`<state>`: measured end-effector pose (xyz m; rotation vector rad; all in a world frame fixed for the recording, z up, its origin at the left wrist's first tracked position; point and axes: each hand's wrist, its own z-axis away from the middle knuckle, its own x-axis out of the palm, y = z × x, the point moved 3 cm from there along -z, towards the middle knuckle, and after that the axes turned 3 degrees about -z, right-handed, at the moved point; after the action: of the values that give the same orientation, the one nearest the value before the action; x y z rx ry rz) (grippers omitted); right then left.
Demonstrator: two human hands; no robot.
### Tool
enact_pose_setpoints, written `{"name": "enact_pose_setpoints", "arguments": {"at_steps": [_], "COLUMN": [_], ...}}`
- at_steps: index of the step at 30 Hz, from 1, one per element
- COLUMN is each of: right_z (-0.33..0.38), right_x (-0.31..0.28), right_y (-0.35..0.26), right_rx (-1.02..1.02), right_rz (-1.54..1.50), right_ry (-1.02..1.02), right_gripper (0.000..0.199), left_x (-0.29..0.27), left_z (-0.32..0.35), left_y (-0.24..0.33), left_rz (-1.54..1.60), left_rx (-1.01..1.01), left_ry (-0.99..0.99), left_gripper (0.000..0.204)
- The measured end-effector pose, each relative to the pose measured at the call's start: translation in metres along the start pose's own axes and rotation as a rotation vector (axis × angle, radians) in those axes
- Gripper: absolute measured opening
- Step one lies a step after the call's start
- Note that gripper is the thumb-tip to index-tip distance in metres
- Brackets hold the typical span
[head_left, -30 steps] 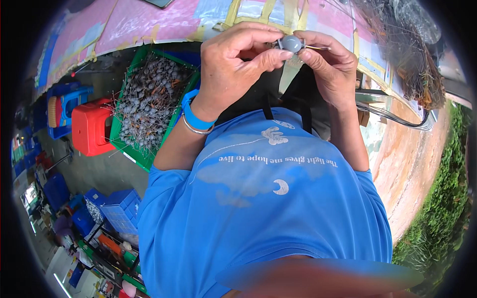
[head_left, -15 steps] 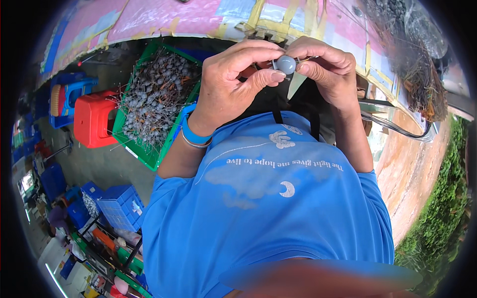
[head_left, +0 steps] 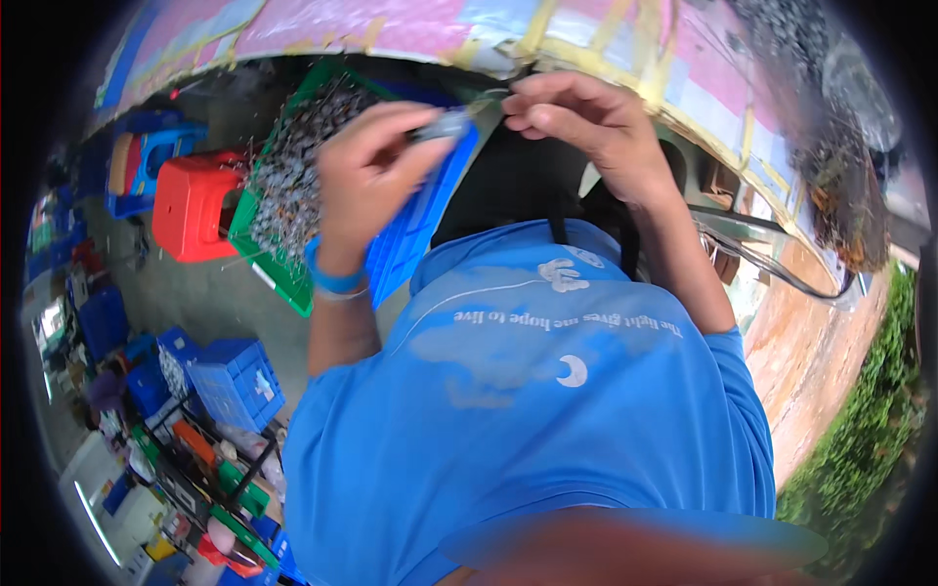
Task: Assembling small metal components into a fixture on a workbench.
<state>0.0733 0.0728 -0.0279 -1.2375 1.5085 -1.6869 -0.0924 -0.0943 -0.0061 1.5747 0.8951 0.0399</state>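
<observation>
**One grey ball (head_left: 445, 127) in hand, green crate (head_left: 298, 298) well heaped**

Our L hand (head_left: 376, 181), blurred, pinches the ball btwn thumb & fingers, over the crate's R side; this pc. isn't in the heap. Our R hand (head_left: 596, 127) hangs well right of the crate, fingers curled; can't tell if they grip anything. The sheet-covered bench (head_left: 381, 34) runs past the crate's far end. Blue plastic crate (head_left: 415, 220) just R of the green one. Inside the latter: a heap of wire-stemmed grey balls (head_left: 293, 210), approx. full, we judge; no. done or left unclear. Farther, red stool (head_left: 191, 210) just L of it.
</observation>
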Motion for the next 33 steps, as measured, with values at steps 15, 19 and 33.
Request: {"name": "enact_pose_setpoints", "arguments": {"at_steps": [15,19,33], "right_z": [0.088,0.082,0.117], "right_x": [-0.209,-0.218,-0.191], "right_y": [-0.101,-0.096,-0.103], "right_rx": [0.131,0.068,0.036], "right_rz": [1.675,1.68,1.212], "right_ry": [0.869,0.831,0.967], "right_gripper": [0.02,0.016,0.018], "left_x": [0.001,0.107,0.203], "left_z": [-0.091,-0.178,-0.236], "left_y": [-0.006,0.041,0.055], "left_rz": [-0.386,-0.185,-0.69], "left_rx": [0.104,0.432,1.062], "left_ry": [0.178,-0.16,-0.16], "left_gripper": [0.035,0.03,0.02]}}
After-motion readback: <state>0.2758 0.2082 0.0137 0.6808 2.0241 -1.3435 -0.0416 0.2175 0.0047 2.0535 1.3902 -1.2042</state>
